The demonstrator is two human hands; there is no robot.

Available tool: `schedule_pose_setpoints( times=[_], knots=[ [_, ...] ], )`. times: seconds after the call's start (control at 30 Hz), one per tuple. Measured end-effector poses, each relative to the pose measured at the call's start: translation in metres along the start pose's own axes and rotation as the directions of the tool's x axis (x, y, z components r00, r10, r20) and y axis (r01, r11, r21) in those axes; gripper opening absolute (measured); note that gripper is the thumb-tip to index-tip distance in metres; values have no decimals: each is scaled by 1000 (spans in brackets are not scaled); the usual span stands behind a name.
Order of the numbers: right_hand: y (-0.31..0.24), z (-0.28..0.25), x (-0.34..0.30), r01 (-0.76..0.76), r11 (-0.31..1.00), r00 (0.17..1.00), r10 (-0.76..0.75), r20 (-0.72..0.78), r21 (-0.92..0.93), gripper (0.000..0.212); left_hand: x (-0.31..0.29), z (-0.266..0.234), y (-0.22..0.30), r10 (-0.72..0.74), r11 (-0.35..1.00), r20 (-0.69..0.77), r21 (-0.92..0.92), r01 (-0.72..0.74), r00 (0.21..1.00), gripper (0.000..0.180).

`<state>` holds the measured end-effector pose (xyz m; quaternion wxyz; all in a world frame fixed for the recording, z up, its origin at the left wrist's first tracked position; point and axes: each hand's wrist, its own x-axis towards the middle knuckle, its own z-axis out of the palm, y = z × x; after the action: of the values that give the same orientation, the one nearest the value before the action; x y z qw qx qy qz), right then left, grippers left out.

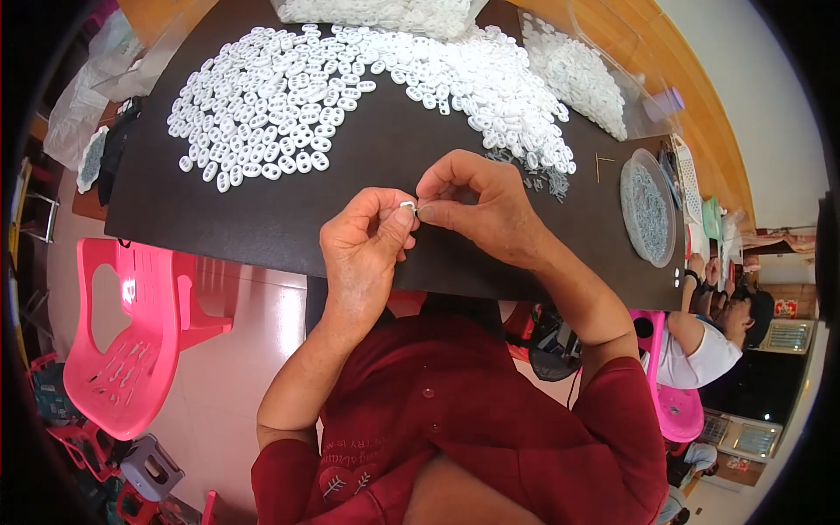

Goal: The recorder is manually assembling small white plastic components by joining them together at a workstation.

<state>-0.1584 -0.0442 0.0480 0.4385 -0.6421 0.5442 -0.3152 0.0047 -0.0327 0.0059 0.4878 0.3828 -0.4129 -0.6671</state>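
Between the thumb and fingers of my left hand [366, 232] is a small white plastic piece [408, 205], held above the near part of the dark table. My right hand [477, 206] meets it from the right, thumb and forefinger pinched at the piece's edge; whatever sits in that pinch is too small to make out. Beyond my hands spreads a large pile of white oval pieces with two holes [262, 105]. A denser heap of white pieces [503, 92] adjoins it. Small grey parts [547, 179] lie at that heap's near edge.
Clear bins of white pieces [577, 74] stand along the far side. At right is a round tub of small grey parts [647, 210]. A pink chair [144, 341] stands at left. Another person in a white top [700, 350] sits at right.
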Motion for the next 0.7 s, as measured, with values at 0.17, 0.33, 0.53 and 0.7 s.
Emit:
schedule_pose_setpoints(
  times=[0.17,0.33,0.53,0.7],
  knots=[
    [-2,4,0,5,1000,1000,-6,-27,-27,14,-3,4,-9,143,984,-48,114,-136,989,5],
    [6,14,-2,-20,984,993,40,-113,176,15,-3,5,-9,224,958,-93,202,-201,970,6],
    [4,19,-7,21,971,985,21,-173,238,15,-3,4,-4,154,988,-105,46,-150,983,7],
    [3,25,-9,28,984,977,10,-215,174,15,-5,5,-8,213,975,-112,91,-204,971,8]
  ],
)
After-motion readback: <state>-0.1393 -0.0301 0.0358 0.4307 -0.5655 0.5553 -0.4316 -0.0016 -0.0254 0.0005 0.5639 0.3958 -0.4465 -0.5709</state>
